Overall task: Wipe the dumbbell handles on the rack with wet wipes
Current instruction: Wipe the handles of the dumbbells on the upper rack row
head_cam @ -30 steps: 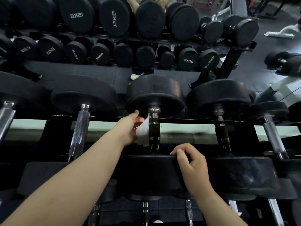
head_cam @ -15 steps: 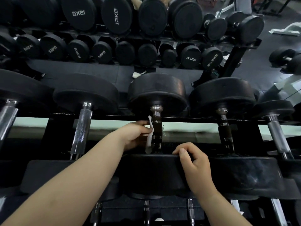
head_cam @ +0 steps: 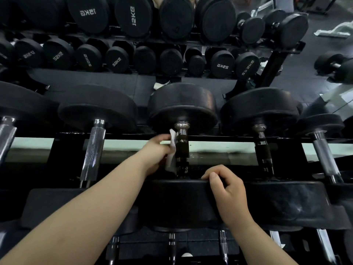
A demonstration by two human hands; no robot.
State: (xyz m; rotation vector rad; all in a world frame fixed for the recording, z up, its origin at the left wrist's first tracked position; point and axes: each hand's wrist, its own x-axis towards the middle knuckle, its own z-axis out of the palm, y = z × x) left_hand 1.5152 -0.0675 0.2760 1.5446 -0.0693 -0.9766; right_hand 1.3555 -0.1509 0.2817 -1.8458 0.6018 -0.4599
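While the left hand is pinching a white wet wipe against the left side of a dark dumbbell handle, the right hand is curling its fingers over the near black weight head just below that handle. Further chrome handles are lying on the rack to the left hand's left.

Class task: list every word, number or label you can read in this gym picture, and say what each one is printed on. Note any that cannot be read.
All print looks mirrored.
"15KG": top-row weight.
"15KG": its neighbour, print turned sideways.
"25KG": lower-row weight.
"20KG": two lower-row weights and.
"25KG": right lower-row weight.
Far-left and far-right lower-row labels: too blurred to read.
Front dumbbells, wipe: no text visible.
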